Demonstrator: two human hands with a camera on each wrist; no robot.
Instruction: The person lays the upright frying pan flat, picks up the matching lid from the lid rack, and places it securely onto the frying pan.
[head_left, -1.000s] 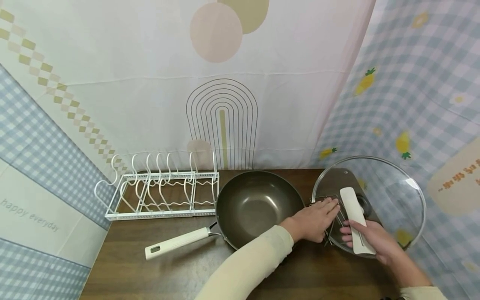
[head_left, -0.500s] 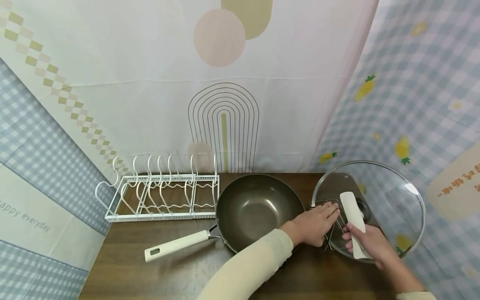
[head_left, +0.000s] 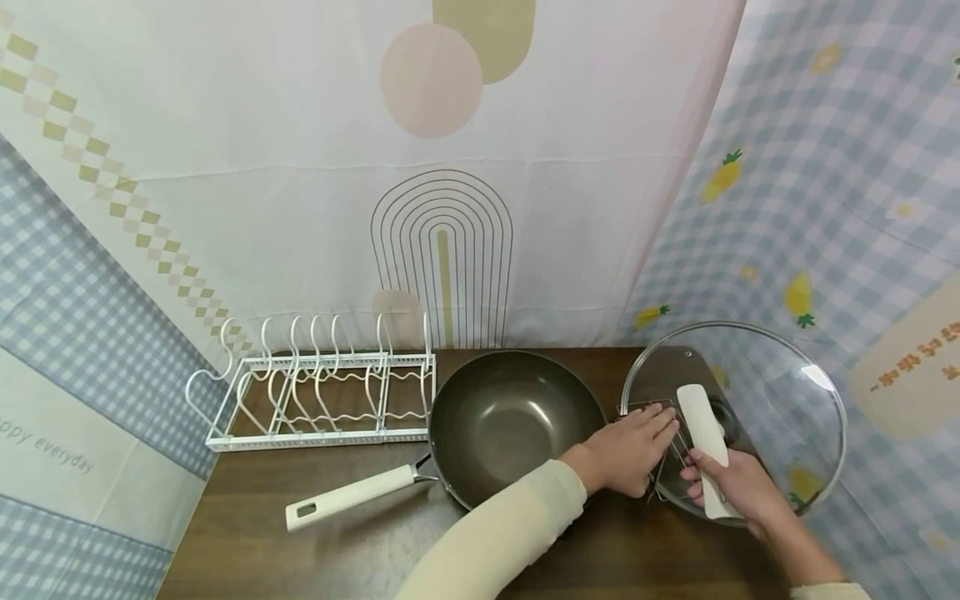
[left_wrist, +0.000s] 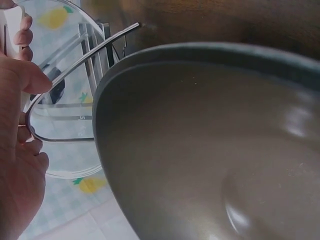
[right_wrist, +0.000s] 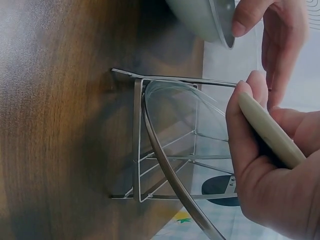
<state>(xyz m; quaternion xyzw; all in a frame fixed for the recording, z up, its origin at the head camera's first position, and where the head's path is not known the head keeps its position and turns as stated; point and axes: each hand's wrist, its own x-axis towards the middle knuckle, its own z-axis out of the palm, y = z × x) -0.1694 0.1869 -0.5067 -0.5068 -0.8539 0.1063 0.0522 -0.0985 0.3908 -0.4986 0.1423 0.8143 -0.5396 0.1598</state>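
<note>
In the head view my right hand (head_left: 738,487) grips the long white handle (head_left: 697,412) of a clear glass lid (head_left: 813,433) with a metal rim. The lid stands tilted in a small metal wire rack (right_wrist: 137,125); in the right wrist view its rim slants down between the wires. My left hand (head_left: 633,446) lies flat over the rack's near side, fingers straight, the wire under it. Just left of it sits a dark wok (head_left: 510,425) with a cream handle (head_left: 348,497). The left forearm crosses over the wok's right edge.
A white wire pan rack (head_left: 322,437) with several curved dividers stands at the back left. A grey board (head_left: 678,362) with a corner hole shows behind the lid. Printed curtains (head_left: 570,233) hang around the brown wooden tabletop (head_left: 247,550).
Both hands keep their places on the rack and lid handle. The right fingers sit slightly closer around the handle than one second ago. The head view has shifted slightly.
</note>
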